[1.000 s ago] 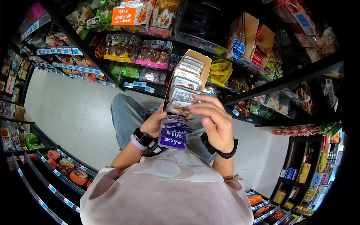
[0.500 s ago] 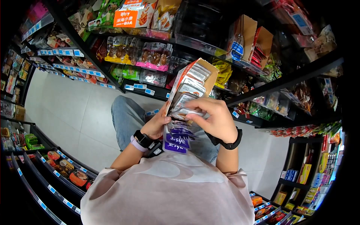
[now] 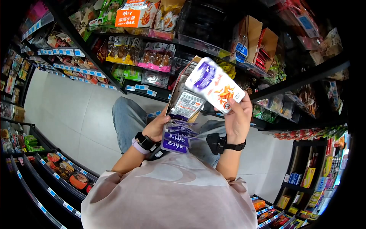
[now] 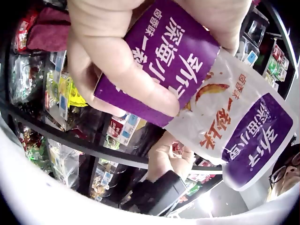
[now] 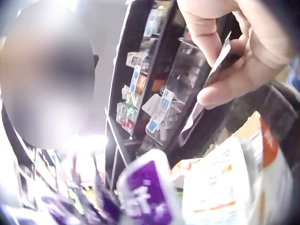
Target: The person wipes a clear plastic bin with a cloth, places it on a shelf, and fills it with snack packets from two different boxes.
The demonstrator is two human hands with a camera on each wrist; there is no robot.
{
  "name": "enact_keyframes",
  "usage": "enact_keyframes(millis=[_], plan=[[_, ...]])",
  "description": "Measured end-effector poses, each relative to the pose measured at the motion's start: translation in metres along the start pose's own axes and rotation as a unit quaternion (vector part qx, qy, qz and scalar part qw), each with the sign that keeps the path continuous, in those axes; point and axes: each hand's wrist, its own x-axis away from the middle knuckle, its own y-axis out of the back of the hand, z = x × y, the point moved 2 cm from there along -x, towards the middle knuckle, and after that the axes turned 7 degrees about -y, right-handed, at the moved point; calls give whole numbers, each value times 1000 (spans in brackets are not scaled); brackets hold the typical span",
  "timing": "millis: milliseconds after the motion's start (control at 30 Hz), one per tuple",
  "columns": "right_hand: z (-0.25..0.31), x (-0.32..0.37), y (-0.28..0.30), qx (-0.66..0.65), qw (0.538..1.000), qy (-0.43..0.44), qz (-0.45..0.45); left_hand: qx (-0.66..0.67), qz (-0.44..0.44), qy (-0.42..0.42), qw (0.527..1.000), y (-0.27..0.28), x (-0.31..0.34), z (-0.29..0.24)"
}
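My left hand (image 3: pixel 154 128) grips the near end of an open cardboard display box (image 4: pixel 180 44), with fingers spread over its purple printed end in the left wrist view. Silver-backed snack packets (image 3: pixel 187 103) stand inside the box. Several purple-topped snack packets (image 3: pixel 175 144) fan out over its near end, toward the shirt. Above the box's right side, my right hand (image 3: pixel 239 120) pinches one white-and-purple snack packet (image 3: pixel 220 88) by its lower corner, thumb on the printed front. That packet is seen edge-on in the right wrist view, between thumb and fingers.
Ahead, dark shelves hold bagged snacks (image 3: pixel 156 55), an orange-and-white box (image 3: pixel 131 17) and open cartons (image 3: pixel 248 36). A slanting black shelf edge (image 3: pixel 293 82) runs close beyond the right hand. Low racks (image 3: pixel 70 173) stand behind on the left; pale tiled floor (image 3: pixel 84 110) lies between.
My right hand has drawn one snack packet out of the box and moved right with it, turning its printed front up. My left hand still holds the box at nearly the same place.
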Motion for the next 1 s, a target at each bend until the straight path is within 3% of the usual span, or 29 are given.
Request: enact_keyframes(millis=[67,200,233,300,367,433,500,633,733,833,1000], plan=[[-17,-4,10,-126,992,-29,-4,-49,7,-9,999,-2,1,-1],[-32,-3,17,-198,970,-122,69,-15,-5,40,999,2,0,-1],[-34,-3,19,-199,970,-121,67,-15,-5,38,999,4,0,0],[-36,-2,17,-240,946,-111,186,-14,-6,36,999,3,0,1],[-37,-2,16,-236,944,-92,212,-24,-8,22,999,0,1,0],[-32,3,14,-95,995,-35,1,-30,-10,21,999,-1,0,-1],[-26,5,4,-146,988,-40,5,-35,-11,20,999,-1,0,-1],[-32,14,-11,-46,998,26,40,-33,-5,12,999,-4,-2,1],[-35,15,-21,39,994,-10,105,-37,3,3,999,-2,-2,2],[-40,15,-21,51,991,-55,112,-40,7,-2,999,2,-2,3],[-31,21,-21,127,984,-57,109,-45,17,-4,999,-8,1,-2]])
